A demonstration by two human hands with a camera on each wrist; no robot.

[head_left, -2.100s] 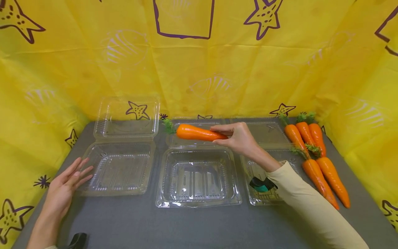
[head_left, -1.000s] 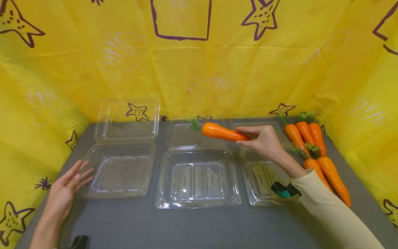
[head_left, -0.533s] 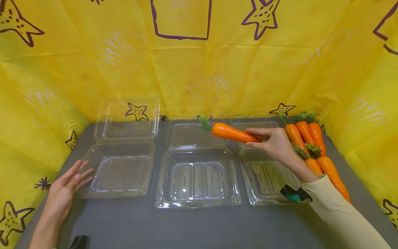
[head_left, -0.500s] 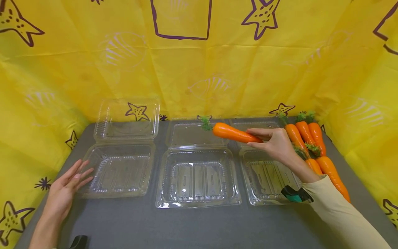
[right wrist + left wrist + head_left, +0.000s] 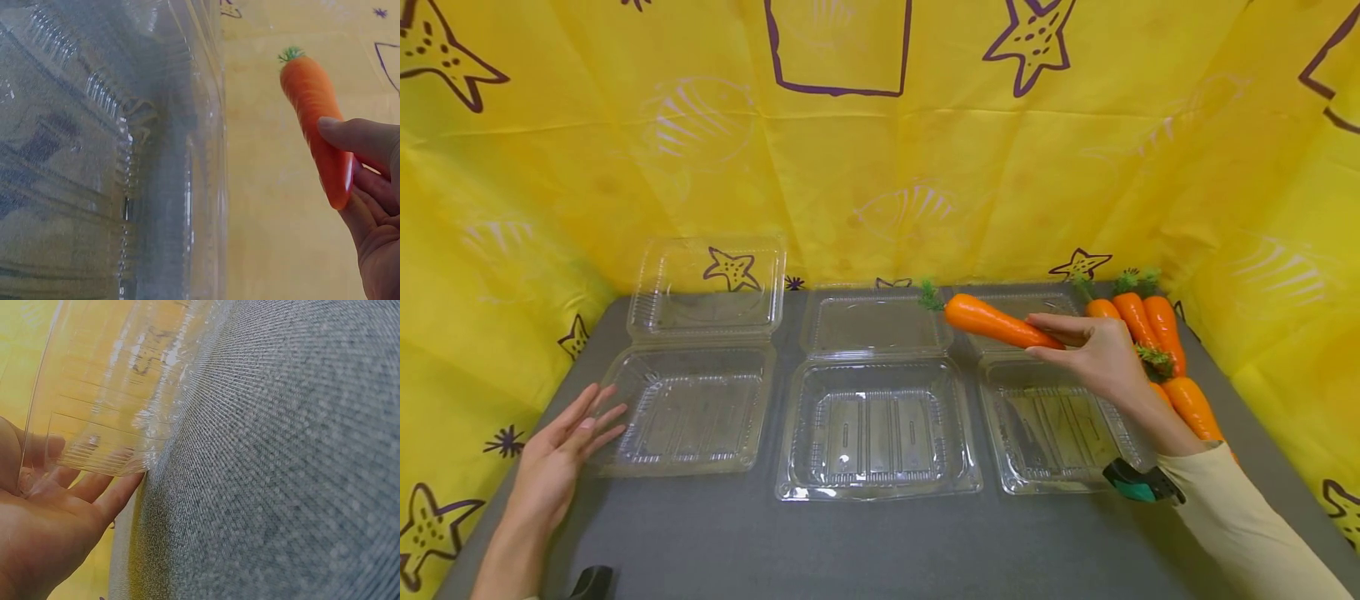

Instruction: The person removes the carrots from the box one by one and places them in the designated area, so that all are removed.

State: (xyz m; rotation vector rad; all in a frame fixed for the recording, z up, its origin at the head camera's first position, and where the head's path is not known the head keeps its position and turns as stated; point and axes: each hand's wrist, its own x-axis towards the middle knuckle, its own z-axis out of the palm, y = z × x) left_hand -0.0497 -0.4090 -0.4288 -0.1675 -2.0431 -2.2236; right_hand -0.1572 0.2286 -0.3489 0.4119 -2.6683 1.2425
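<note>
My right hand [image 5: 1101,354] pinches a carrot [image 5: 992,321] near its narrow end, holding it above the right clear plastic container [image 5: 1060,425]. The carrot's green top [image 5: 930,296] points left, toward the middle container's lid. In the right wrist view the thumb [image 5: 337,128] lies along the carrot [image 5: 312,100]. My left hand [image 5: 553,454] stays at the left side of the left clear container [image 5: 692,417], fingers extended. The left wrist view shows those fingers [image 5: 119,494] right at the container's [image 5: 106,425] edge, with nothing gripped.
Between the two outer boxes stands a middle clear container [image 5: 880,433]. All three lids are folded back, the left lid [image 5: 703,287] upright. Several carrots [image 5: 1165,329] lie at the table's right side, partly hidden by my right arm. A yellow patterned cloth [image 5: 880,167] surrounds the grey table [image 5: 760,542].
My right hand has carried the carrot to the right, from over the middle container toward the right one. My left hand has barely moved.
</note>
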